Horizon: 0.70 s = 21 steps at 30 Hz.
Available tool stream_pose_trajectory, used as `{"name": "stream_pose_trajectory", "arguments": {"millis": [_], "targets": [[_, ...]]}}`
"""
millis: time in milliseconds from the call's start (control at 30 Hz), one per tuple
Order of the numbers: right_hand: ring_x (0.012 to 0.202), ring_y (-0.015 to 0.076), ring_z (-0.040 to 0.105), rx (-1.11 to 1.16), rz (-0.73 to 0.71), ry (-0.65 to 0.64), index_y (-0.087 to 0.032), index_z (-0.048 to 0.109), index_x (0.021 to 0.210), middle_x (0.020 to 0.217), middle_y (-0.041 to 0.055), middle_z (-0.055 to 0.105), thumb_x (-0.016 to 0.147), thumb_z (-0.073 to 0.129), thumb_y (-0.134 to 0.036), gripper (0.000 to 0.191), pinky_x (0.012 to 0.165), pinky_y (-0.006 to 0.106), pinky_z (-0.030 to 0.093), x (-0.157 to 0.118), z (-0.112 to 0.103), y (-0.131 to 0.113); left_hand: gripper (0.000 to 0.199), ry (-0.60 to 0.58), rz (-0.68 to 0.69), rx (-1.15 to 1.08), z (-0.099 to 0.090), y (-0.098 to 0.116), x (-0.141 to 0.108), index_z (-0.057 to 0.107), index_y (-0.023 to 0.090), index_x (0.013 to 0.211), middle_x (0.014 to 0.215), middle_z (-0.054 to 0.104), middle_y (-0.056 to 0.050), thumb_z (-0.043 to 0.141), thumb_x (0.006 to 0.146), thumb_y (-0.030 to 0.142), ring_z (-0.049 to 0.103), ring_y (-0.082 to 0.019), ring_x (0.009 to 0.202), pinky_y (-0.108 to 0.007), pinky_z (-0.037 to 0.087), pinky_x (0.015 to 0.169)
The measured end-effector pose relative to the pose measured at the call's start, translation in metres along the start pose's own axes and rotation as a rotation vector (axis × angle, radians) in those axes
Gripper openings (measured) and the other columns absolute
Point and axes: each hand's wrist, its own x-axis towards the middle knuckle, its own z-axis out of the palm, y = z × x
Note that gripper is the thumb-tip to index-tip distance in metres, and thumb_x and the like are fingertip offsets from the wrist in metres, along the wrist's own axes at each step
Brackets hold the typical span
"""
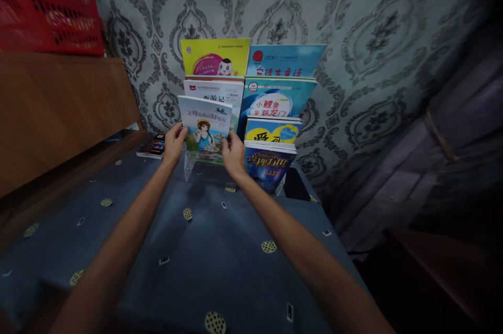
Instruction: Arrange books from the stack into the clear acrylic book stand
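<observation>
Both hands grasp a thin, upright picture-cover book (204,132) showing a girl in a blue dress and yellow hat. The left hand (175,142) pinches its left edge, thumb towards the front; the right hand (234,153) grips the lower right edge. The book is at the front left of the clear display rack (188,166), before a white-covered book (214,90); whether its bottom edge touches the rack cannot be told.

At the rack's back left stands a yellow book (215,56), with a light blue book (286,58) at its back right. Stepping down the rack's right column come a teal carp-story book (279,98), a yellow-and-blue book (273,129) and, at its front right, a dark blue book (269,166).

The rack stands on a surface (145,281) covered in blue cloth with yellow and white motifs. Left of the rack lies a small, dark-covered book (157,146). Farther left, a red basket (51,3) sits on a wooden cabinet (66,114). Behind the rack is a damask-patterned wall (369,24); to its right hangs a tied purplish curtain (396,176).
</observation>
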Motion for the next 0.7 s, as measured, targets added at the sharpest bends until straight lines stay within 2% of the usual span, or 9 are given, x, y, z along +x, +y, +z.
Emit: {"name": "stream_pose_trajectory", "arguments": {"millis": [200, 467, 700], "targets": [[0.101, 0.0254, 0.062, -0.083, -0.011, 0.027, -0.017, 0.059, 0.117, 0.11, 0.0133, 0.068, 0.091, 0.044, -0.016, 0.03, 0.093, 0.041, 0.051, -0.011, 0.004, 0.005, 0.036, -0.033, 0.078, 0.106, -0.003, -0.004, -0.007, 0.072, 0.016, 0.101, 0.094, 0.074, -0.005, 0.061, 0.085, 0.046, 0.064, -0.022, 0.089, -0.03, 0.049, 0.083], [0.11, 0.0286, 0.058, -0.172, 0.031, 0.046, -0.012, 0.048, 0.138, 0.114, 0.0155, 0.058, 0.087, 0.042, -0.01, 0.052, 0.1, 0.044, 0.047, -0.02, 0.007, 0.003, 0.028, -0.01, 0.098, 0.175, 0.004, 0.001, -0.009, 0.07, 0.017, 0.1, 0.091, 0.072, -0.004, 0.06, 0.086, 0.039, 0.064, -0.02, 0.083, -0.027, 0.047, 0.076], [0.109, 0.0294, 0.057, -0.165, 0.002, 0.059, -0.015, 0.039, 0.151, 0.114, 0.0154, 0.055, 0.085, 0.043, -0.011, 0.065, 0.101, 0.045, 0.047, -0.021, 0.01, 0.007, 0.023, 0.0, 0.057, 0.183, 0.005, -0.006, -0.015, 0.068, 0.018, 0.096, 0.084, 0.068, -0.002, 0.061, 0.085, 0.037, 0.06, -0.019, 0.079, -0.027, 0.046, 0.075]]}}
